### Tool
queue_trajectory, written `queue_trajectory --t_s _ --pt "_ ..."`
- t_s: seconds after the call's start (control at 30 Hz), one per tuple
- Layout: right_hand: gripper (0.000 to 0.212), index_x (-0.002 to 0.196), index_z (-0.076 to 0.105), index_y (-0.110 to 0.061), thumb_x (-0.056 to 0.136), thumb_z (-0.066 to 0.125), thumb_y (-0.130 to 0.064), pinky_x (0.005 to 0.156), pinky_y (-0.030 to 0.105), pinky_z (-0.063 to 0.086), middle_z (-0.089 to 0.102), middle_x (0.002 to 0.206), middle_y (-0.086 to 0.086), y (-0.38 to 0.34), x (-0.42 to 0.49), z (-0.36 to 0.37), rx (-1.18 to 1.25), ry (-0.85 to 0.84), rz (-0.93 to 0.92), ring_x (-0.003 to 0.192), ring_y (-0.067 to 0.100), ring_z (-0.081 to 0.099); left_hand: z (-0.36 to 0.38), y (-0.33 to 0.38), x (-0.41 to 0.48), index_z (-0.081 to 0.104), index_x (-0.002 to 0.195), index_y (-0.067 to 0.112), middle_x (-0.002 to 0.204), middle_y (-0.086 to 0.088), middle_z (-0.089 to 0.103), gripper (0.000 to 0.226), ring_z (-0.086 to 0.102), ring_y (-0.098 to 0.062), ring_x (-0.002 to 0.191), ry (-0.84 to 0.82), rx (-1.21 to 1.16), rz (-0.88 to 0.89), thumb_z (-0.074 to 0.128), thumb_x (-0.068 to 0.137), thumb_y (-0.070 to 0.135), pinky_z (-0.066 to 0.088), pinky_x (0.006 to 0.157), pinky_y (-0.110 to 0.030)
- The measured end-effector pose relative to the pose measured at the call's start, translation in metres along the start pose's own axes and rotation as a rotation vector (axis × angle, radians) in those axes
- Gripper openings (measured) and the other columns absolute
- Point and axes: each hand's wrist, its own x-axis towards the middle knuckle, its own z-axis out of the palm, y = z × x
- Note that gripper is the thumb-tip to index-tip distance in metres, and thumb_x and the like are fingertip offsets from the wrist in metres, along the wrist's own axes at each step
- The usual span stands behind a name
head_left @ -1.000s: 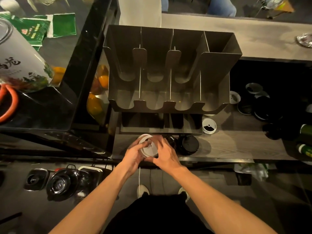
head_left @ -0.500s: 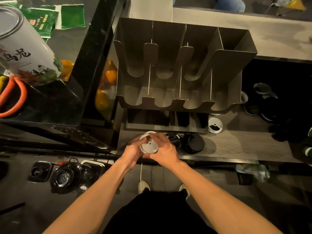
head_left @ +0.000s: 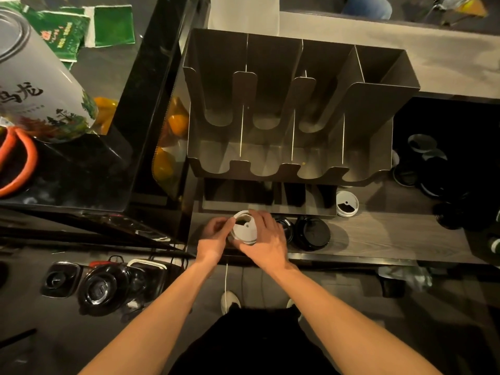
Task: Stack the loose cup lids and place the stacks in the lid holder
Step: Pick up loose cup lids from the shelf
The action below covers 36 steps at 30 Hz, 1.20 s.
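White lid, blk lids, grey metal holder, woodgrain counter.

R hand slid off white lids; more exposed.

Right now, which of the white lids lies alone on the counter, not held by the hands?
The white lid beside the holder's front right corner; the other white lids are gripped between both hands.

White tin reads "乌龙"; green packets' txt illegible.
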Motion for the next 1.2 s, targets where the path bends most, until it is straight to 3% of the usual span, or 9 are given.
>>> queue_trajectory --t_s 0.13,0.27,0.4,0.57,0.7,0.87,1.0,1.07,1.2 --pt "0.084 0.142 0.043 -0.023 0.077 0.064 -0.072 0.116 0.037 0.023 0.053 0.137 0.000 -0.004 0.011 0.005 -0.236 -0.188 0.044 0.128 0.021 0.047 -0.005 -0.004 0.005 0.064 0.110 0.011 0.099 0.004 0.066 0.025 0.062 -0.008 0.092 0.063 0.121 0.074 0.071 0.092 0.028 0.045 0.075 -0.015" --pt "0.097 0.154 0.026 -0.020 0.081 0.055 -0.077 0.122 0.044 0.009 0.042 0.148 0.006 -0.008 0.018 0.010 -0.340 -0.366 0.098 0.140 0.027 0.034 -0.004 -0.010 0.015 0.059 0.115 0.017 0.104 0.004 0.064 0.029 0.063 -0.014 0.099 -0.003 0.123 0.037 0.074 0.091 0.022 0.050 0.082 -0.021" --pt "0.098 0.156 0.021 -0.016 0.085 0.052 -0.077 0.122 0.048 0.012 0.039 0.147 0.013 -0.016 0.023 0.012 -0.469 -0.419 0.066 0.139 0.032 0.034 0.000 -0.014 0.022 0.059 0.122 0.011 0.114 -0.006 0.066 0.029 0.064 -0.026 0.110 -0.043 0.147 -0.030 0.068 0.094 0.011 0.053 0.097 -0.040" --pt "0.099 0.155 0.019 -0.014 0.085 0.058 -0.071 0.118 0.048 0.023 0.036 0.145 0.015 -0.024 0.025 0.016 -0.498 -0.454 0.081 0.136 0.034 0.035 0.002 -0.012 0.023 0.060 0.128 0.006 0.118 -0.005 0.066 0.033 0.063 -0.020 0.108 0.005 0.264 -0.011 0.065 0.096 0.010 0.049 0.089 -0.028" --pt "0.089 0.152 0.020 -0.011 0.086 0.072 -0.038 0.117 0.048 0.024 0.035 0.147 0.016 -0.032 0.028 0.018 -0.527 -0.461 0.112 0.137 0.035 0.033 0.008 -0.002 0.023 0.061 0.121 0.015 0.111 0.004 0.064 0.026 0.062 -0.016 0.104 0.022 0.434 0.051 0.064 0.096 0.011 0.047 0.089 -0.027" --pt "0.100 0.155 0.019 -0.020 0.079 0.073 -0.056 0.120 0.048 0.017 0.026 0.156 0.013 -0.018 0.029 0.010 -0.378 -0.457 0.130 0.145 0.034 0.026 0.017 0.020 0.018 0.057 0.125 0.013 0.118 0.006 0.053 0.033 0.050 -0.011 0.111 0.011 0.281 0.111 0.067 0.093 0.008 0.039 0.093 -0.025" --pt "0.044 0.134 0.055 -0.019 0.095 0.062 -0.040 0.103 0.040 0.045 0.053 0.134 0.003 0.007 0.019 -0.020 0.007 -0.127 0.153 0.122 0.023 0.053 0.023 0.031 0.017 0.058 0.120 0.022 0.120 -0.004 0.063 0.028 0.059 -0.019 0.114 -0.029 0.198 0.140 0.062 0.096 0.007 0.043 0.079 -0.018" --pt "0.027 0.123 0.060 -0.020 0.100 0.057 -0.034 0.090 0.038 0.052 0.057 0.122 -0.003 0.021 0.021 -0.040 0.190 -0.098 0.276 0.107 0.018 0.061 0.029 0.036 0.015 0.058 0.123 0.027 0.121 0.000 0.063 0.030 0.059 -0.015 0.112 -0.093 0.265 0.162 0.061 0.097 0.012 0.041 0.075 -0.015" --pt "0.017 0.111 0.065 -0.024 0.101 0.057 -0.034 0.087 0.033 0.052 0.067 0.105 -0.008 0.046 0.030 -0.076 0.456 -0.112 0.433 0.099 0.012 0.063 0.050 0.044 0.009 0.058 0.116 0.034 0.112 0.008 0.065 0.023 0.059 -0.011 0.111 -0.293 0.290 0.206 0.063 0.097 0.021 0.045 0.096 -0.031"
